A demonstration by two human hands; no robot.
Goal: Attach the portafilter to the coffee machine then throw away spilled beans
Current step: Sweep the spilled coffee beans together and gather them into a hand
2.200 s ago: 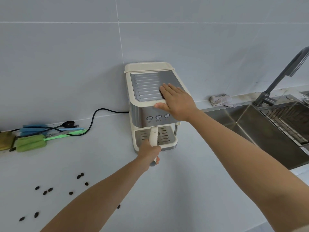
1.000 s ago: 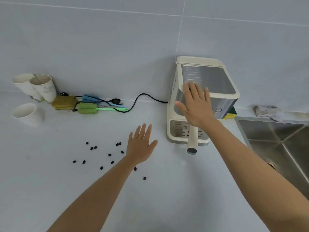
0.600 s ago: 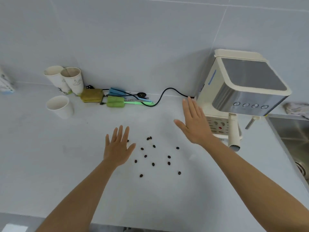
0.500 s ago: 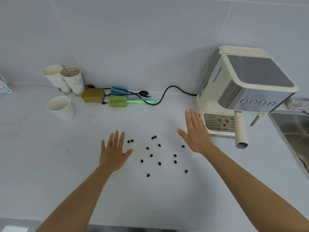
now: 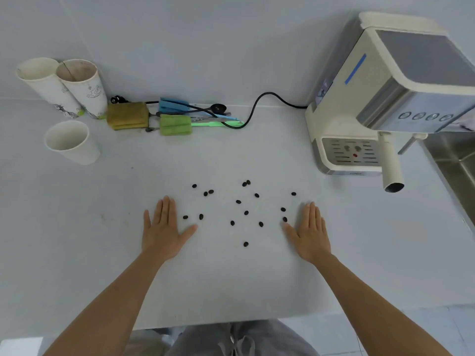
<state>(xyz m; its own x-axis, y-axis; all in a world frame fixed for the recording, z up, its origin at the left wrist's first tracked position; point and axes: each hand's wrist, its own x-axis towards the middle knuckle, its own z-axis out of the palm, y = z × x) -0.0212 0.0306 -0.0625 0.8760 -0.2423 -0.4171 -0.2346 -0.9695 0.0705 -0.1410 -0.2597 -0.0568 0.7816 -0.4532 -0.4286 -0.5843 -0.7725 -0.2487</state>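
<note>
Several dark coffee beans [image 5: 246, 212] lie scattered on the white counter [image 5: 231, 278]. My left hand [image 5: 162, 231] rests flat and open at the left edge of the scatter. My right hand [image 5: 310, 232] lies flat and open at its right edge, its thumb beside a bean. Neither hand holds anything. At the right stands the cream and steel coffee machine [image 5: 385, 98]. The portafilter sits in the machine, its cream handle [image 5: 390, 165] sticking out toward me over the drip tray.
Three paper cups [image 5: 72, 142] stand at the back left. Sponges [image 5: 127, 115], brushes and a black power cord [image 5: 257, 109] lie along the wall. A steel sink [image 5: 457, 170] is at the far right. The counter's front edge runs just before my legs.
My left hand let go of the portafilter handle and my right hand left the machine's top. Both came down flat on the counter on either side of the beans. My view turned left.
</note>
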